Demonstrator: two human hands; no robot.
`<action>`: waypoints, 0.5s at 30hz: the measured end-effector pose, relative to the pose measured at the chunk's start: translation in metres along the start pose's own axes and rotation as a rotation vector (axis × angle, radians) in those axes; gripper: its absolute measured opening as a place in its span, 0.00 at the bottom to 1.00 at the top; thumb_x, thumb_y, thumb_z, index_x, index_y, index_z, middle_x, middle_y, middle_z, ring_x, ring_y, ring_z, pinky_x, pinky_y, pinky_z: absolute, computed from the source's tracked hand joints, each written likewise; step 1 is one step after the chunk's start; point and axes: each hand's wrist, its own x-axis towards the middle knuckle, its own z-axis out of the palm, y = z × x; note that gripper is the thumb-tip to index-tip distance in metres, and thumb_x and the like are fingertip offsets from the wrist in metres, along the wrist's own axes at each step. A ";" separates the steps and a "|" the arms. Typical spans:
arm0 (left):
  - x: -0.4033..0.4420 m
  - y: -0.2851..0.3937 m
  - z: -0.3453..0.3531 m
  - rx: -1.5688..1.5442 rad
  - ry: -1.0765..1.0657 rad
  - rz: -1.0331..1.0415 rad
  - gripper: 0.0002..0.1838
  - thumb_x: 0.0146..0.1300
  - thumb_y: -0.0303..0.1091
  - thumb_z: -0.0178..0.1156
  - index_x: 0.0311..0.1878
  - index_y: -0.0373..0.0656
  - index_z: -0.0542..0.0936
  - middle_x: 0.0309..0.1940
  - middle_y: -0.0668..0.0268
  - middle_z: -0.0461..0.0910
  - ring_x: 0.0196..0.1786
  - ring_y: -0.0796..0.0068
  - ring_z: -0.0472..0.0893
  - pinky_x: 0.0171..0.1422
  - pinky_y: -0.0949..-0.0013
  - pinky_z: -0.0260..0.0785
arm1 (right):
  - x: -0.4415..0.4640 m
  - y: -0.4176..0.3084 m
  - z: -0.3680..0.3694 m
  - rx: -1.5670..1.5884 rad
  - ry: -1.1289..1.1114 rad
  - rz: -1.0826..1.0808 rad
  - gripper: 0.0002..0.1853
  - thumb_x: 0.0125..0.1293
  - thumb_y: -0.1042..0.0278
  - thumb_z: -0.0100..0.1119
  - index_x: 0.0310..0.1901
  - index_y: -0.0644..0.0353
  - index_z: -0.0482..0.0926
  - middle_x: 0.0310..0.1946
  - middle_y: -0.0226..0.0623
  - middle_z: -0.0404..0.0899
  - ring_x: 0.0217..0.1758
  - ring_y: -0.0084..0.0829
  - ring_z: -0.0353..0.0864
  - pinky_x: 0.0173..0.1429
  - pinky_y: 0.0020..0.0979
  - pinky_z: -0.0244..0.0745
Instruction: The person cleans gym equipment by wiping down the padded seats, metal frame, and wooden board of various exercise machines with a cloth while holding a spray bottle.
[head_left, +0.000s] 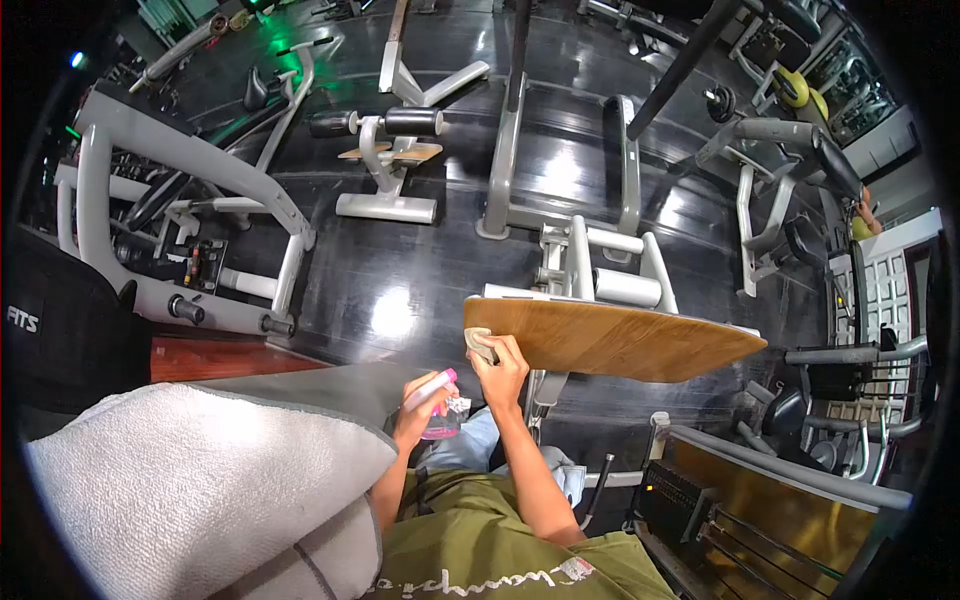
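Note:
My left hand (413,411) is wrapped round a spray bottle (441,427) with a pink and white top and pinkish liquid low in its clear body. A light beige cloth (480,344) is bunched in my right hand (502,376), pressed at the left end of a wooden board (610,338). The board has a brown wood grain and is fixed to a grey-white machine frame. Part of the cloth is hidden behind my fingers. The bottle is held below and left of the board, apart from it.
A pale grey towel (210,470) drapes over something at my lower left. Grey machine frames (190,160) stand on the left, with a padded roller stand (385,165) ahead. Black posts (518,60) rise beyond the board. At the far right, part of another person (866,215) shows.

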 end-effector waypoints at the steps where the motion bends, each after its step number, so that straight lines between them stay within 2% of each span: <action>1: -0.002 0.000 0.001 0.000 0.003 -0.008 0.13 0.65 0.37 0.61 0.38 0.34 0.81 0.32 0.61 0.82 0.25 0.78 0.75 0.34 0.73 0.69 | -0.009 0.012 0.003 -0.057 -0.053 0.027 0.16 0.45 0.78 0.75 0.39 0.57 0.86 0.36 0.38 0.82 0.41 0.39 0.84 0.46 0.35 0.78; 6: -0.001 0.006 0.002 0.012 0.004 -0.009 0.13 0.66 0.37 0.60 0.38 0.34 0.80 0.32 0.61 0.82 0.25 0.79 0.75 0.34 0.73 0.67 | -0.024 0.038 0.017 -0.167 -0.158 0.051 0.15 0.47 0.74 0.74 0.40 0.57 0.87 0.34 0.39 0.82 0.38 0.39 0.84 0.44 0.34 0.78; 10: -0.001 0.001 0.002 0.002 0.008 -0.031 0.13 0.66 0.37 0.60 0.38 0.35 0.80 0.32 0.61 0.82 0.25 0.79 0.75 0.33 0.74 0.67 | -0.001 -0.006 0.015 -0.043 -0.043 0.013 0.14 0.47 0.74 0.75 0.38 0.56 0.85 0.36 0.36 0.82 0.41 0.41 0.84 0.46 0.37 0.78; 11: -0.002 0.001 0.002 -0.004 -0.005 -0.030 0.11 0.66 0.34 0.60 0.40 0.34 0.81 0.32 0.62 0.82 0.25 0.80 0.75 0.33 0.75 0.66 | 0.005 -0.017 0.012 0.007 -0.016 -0.018 0.15 0.47 0.76 0.75 0.38 0.56 0.85 0.37 0.36 0.82 0.41 0.41 0.84 0.46 0.36 0.78; 12: -0.002 0.002 0.003 -0.011 -0.016 -0.026 0.09 0.67 0.31 0.59 0.41 0.33 0.81 0.32 0.63 0.82 0.25 0.81 0.74 0.32 0.76 0.66 | 0.005 -0.014 0.012 0.012 -0.014 -0.020 0.15 0.46 0.76 0.75 0.39 0.57 0.85 0.37 0.36 0.82 0.40 0.41 0.84 0.46 0.36 0.78; 15: -0.002 -0.001 0.004 -0.028 -0.030 -0.025 0.09 0.67 0.31 0.59 0.41 0.33 0.81 0.32 0.63 0.82 0.25 0.81 0.74 0.32 0.76 0.66 | -0.004 0.005 0.011 -0.034 -0.038 -0.037 0.16 0.46 0.76 0.75 0.39 0.56 0.86 0.37 0.37 0.83 0.40 0.40 0.84 0.45 0.36 0.78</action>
